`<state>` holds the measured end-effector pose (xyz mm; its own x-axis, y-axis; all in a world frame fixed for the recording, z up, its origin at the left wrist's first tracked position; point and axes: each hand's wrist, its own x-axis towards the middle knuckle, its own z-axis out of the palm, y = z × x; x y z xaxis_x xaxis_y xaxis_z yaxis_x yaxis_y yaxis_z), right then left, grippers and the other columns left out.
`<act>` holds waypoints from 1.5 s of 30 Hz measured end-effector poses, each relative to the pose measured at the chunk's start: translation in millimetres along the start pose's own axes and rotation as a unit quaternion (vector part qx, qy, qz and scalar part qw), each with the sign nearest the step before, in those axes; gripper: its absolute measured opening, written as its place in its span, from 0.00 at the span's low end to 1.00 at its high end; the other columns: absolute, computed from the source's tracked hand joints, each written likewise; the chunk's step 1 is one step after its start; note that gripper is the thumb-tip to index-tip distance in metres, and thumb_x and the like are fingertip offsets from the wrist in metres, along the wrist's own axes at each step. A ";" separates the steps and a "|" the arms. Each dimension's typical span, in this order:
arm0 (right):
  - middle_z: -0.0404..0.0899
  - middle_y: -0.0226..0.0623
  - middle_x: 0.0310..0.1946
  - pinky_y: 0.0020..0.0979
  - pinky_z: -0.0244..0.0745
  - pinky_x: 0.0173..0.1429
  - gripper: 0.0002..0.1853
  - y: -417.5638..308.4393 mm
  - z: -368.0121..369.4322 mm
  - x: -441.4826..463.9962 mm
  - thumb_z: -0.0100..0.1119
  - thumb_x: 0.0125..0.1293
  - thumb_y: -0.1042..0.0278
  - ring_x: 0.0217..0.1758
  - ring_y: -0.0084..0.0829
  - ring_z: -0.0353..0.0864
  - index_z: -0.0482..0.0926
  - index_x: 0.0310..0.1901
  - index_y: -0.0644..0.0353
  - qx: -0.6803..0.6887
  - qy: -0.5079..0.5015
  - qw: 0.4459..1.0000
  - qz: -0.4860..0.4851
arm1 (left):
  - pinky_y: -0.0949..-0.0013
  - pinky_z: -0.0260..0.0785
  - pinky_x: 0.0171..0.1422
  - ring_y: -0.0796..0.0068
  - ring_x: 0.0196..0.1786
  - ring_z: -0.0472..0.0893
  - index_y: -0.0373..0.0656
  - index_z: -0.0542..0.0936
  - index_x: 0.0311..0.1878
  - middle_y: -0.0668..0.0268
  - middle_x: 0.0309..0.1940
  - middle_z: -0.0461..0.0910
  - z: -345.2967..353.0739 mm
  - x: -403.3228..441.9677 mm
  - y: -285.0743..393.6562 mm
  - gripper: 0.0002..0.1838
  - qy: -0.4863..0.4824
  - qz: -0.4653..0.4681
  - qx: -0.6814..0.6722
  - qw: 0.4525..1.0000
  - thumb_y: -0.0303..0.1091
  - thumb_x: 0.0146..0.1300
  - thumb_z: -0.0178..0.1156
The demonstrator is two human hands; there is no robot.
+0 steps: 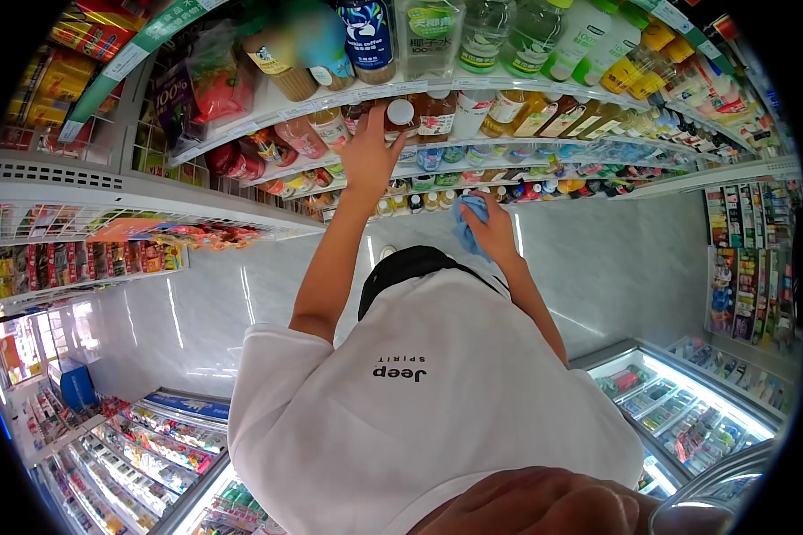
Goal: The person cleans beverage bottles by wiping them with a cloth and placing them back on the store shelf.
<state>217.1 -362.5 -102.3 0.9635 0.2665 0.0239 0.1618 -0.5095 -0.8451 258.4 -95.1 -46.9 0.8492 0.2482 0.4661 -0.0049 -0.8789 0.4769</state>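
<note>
My left hand (371, 152) reaches to the second shelf, its fingers around a dark bottle with a white cap (401, 114). Beside it stand a reddish-brown bottle (436, 116) on the right and pink and pale bottles (330, 130) on the left. Lower and to the right, my right hand (492, 228) holds a crumpled blue cloth (467, 223) in front of the lower shelves. Part of the cloth hangs below the fingers.
Large bottles, among them a blue coffee bottle (367, 40), line the upper shelf (330, 100). A wire rack (53, 214) stands at the left. Grey floor (616, 259) lies below. A lit freezer (678, 410) is at the lower right.
</note>
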 end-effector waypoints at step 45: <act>0.77 0.43 0.42 0.33 0.74 0.47 0.16 -108.9 -107.3 -15.5 0.73 0.56 0.72 0.43 0.38 0.78 0.80 0.44 0.65 0.140 0.129 0.908 -0.372 | 0.64 0.82 0.50 0.72 0.45 0.86 0.42 0.73 0.61 0.63 0.46 0.83 -47.7 -132.3 178.8 0.21 -0.149 -0.300 -0.787 0.519 0.41 0.70 0.60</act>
<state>207.4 -399.0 46.6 0.6337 0.2319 0.7380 0.7628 -0.0286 -0.6460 119.9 -265.7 12.2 0.9899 0.0045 -0.1415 0.0816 0.7986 0.5963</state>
